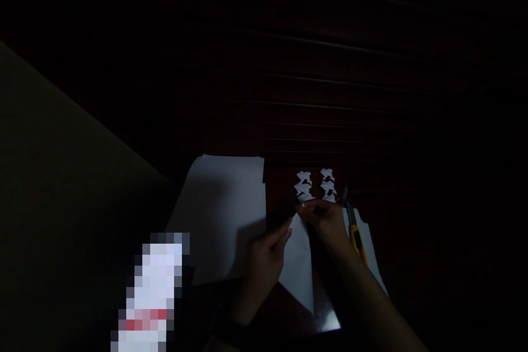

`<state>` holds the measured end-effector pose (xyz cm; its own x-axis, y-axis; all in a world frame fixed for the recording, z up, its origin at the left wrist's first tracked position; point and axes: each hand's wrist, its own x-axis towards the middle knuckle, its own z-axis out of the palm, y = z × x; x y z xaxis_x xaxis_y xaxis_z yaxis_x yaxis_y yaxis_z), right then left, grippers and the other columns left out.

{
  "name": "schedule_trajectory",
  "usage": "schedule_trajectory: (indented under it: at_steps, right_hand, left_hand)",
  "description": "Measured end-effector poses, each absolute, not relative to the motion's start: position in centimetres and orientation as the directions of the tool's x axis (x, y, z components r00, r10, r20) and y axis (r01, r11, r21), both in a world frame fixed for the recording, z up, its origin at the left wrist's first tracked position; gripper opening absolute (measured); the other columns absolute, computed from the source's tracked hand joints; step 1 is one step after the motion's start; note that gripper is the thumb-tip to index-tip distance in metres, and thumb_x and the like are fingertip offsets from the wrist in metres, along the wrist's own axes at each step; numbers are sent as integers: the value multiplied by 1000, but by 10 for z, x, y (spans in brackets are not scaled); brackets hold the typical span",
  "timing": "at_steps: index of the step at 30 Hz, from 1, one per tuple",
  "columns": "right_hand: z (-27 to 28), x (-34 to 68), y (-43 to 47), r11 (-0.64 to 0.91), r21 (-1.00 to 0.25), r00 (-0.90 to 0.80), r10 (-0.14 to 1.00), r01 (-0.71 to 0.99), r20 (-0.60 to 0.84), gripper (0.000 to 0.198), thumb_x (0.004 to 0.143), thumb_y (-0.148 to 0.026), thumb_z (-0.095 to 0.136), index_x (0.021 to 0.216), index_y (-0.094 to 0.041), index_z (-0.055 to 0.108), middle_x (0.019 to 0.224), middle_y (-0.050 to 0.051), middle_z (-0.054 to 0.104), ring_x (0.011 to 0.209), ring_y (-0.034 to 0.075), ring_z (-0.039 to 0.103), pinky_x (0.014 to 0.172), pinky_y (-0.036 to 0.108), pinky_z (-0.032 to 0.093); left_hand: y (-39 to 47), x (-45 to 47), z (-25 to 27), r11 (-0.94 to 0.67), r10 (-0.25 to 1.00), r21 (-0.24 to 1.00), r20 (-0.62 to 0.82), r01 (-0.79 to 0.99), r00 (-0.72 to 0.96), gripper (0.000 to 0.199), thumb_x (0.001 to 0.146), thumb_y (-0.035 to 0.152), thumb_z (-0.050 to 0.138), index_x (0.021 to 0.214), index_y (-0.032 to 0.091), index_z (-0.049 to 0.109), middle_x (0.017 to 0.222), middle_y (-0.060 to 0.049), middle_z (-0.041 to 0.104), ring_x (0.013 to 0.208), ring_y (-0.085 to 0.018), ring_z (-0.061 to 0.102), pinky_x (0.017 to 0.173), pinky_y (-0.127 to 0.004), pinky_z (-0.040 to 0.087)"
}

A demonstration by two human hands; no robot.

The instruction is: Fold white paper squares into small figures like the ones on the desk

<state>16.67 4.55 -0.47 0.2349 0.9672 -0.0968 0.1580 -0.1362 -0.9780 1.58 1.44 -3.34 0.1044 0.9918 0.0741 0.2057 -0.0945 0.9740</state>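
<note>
Between my two hands is a white sheet of paper (300,264), its lower end coming to a point over the dark table. My left hand (266,261) pinches its upper left edge with thumb and fingers. At the paper's top tip, my right hand (325,223) has its fingertips closed on the corner. Just beyond my fingers lie small folded white paper pieces in two columns, a left one (304,191) and a right one (328,182). The scene is dim, so fine creases are hard to make out.
A stack of white paper (223,192) lies to the left. On the right, a yellow utility knife (355,236) rests on more white paper (373,247). A pixelated bright shape (152,291) fills the lower left. Dark slatted panelling (305,104) rises behind the table.
</note>
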Motion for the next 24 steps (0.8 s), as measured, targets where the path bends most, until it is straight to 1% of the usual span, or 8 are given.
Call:
schedule_trajectory:
  at_steps: [6,10,13,19,22,24]
  right_hand:
    - [-9,170,46,-133,-980,242,966,150,-94,20,69,-36,69,71,-16,70,69,5,68,64,19,59,60,30,43]
    - [-9,171,46,-147,-982,234,965,120,-116,19,69,-36,70,69,-16,70,65,4,68,61,18,58,59,30,42]
    - [-9,172,46,-152,-984,218,967,92,-129,18,69,-34,70,71,-17,71,67,4,69,62,19,59,61,30,44]
    - [-9,173,46,-138,-986,260,959,98,-108,14,68,-32,70,72,-18,72,71,5,70,66,20,61,64,32,45]
    - [-10,174,46,-133,-988,267,958,83,-106,15,68,-32,70,74,-18,72,73,5,71,67,21,62,64,32,46]
    - [-10,173,46,-138,-985,238,965,99,-111,18,68,-33,70,76,-17,71,73,5,70,67,20,61,63,30,45]
  left_hand:
    - [14,16,-35,-77,994,978,59,194,97,26,83,23,57,108,26,66,106,1,69,96,-19,66,87,-29,52]
    - [14,16,-35,-66,993,982,47,175,111,26,83,23,57,107,25,67,107,0,68,99,-20,64,90,-30,51]
    - [15,16,-36,-56,992,983,36,174,119,26,84,24,56,108,25,66,108,0,68,100,-20,64,91,-31,50]
    - [14,16,-36,-40,993,984,19,175,119,26,82,25,58,107,25,67,106,-1,69,97,-21,65,89,-33,51]
    - [14,16,-35,-25,992,984,3,175,124,26,82,25,57,106,24,67,106,-1,69,98,-21,65,90,-32,51]
    - [14,15,-35,-21,995,984,2,175,104,26,82,26,57,106,24,67,106,-1,69,98,-20,65,89,-31,51]
